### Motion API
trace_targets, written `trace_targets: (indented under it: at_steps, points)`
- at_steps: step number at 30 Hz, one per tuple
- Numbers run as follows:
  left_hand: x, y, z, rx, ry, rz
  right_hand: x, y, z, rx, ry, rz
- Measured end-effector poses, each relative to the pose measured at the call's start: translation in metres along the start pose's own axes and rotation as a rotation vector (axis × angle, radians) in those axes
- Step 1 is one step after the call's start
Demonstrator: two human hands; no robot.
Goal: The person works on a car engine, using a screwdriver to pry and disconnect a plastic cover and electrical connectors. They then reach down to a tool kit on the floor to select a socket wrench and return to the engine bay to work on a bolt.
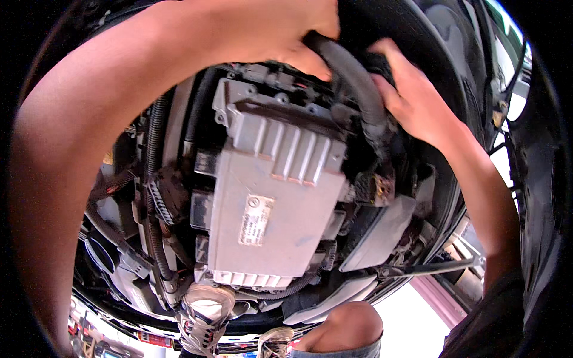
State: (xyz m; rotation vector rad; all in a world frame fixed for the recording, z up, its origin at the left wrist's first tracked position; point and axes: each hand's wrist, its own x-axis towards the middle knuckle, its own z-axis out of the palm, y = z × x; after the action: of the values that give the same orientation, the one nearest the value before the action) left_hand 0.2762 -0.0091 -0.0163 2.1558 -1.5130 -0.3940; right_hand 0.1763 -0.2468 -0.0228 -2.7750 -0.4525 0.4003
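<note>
Gripping a black corrugated hose, left hand fingers curl closed around its upper end; right hand fingers press its far side, wrapped partly. Grey finned control unit sits just below both sets of fingers.

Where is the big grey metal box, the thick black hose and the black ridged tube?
Big grey ribbed metal box (271, 203), head view, on its flat face.
Thick black hose (352, 77), head view, mid-length, between both hands.
Black ridged plastic tube (154, 179), head view, on its left-side run.

Both forearms were bare, no gloves, watch or rings visible on left hand or right hand. Dark short sleeve edge showed on the right upper arm. Below it: bare knee above a rolled blue denim cuff, and grey-white laced canvas sneakers.
</note>
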Motion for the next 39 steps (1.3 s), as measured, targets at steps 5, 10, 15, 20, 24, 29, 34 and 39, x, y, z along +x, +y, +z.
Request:
trace_targets:
  at_steps: [5, 10, 15, 20, 24, 29, 34, 39]
  points:
    - [-0.003, -0.019, 0.009, 0.017, 0.108, 0.098, 0.003, -0.009, -0.006, -0.063, -0.032, 0.016]
    - [0.001, -0.013, 0.007, 0.004, -0.004, -0.033, 0.007, -0.008, -0.004, 0.002, -0.033, 0.012]
    - [-0.001, -0.029, 0.03, -0.026, 0.104, 0.021, 0.011, -0.012, -0.001, -0.009, -0.042, 0.016]
    - [-0.005, -0.02, 0.018, -0.075, 0.081, 0.007, 0.001, -0.001, -0.003, 0.049, -0.108, 0.147]
    - [-0.009, -0.025, 0.036, -0.073, 0.252, -0.02, 0.002, 0.001, 0.001, 0.066, -0.103, 0.133]
    - [-0.009, -0.023, 0.037, -0.089, 0.294, -0.065, 0.001, 0.001, -0.002, 0.028, -0.088, 0.101]
    - [-0.01, -0.023, 0.042, -0.102, 0.339, -0.109, 0.004, -0.005, -0.002, 0.04, -0.081, 0.077]
    - [-0.003, -0.026, 0.048, -0.133, 0.351, -0.088, 0.001, -0.003, 0.0, 0.045, -0.044, 0.073]
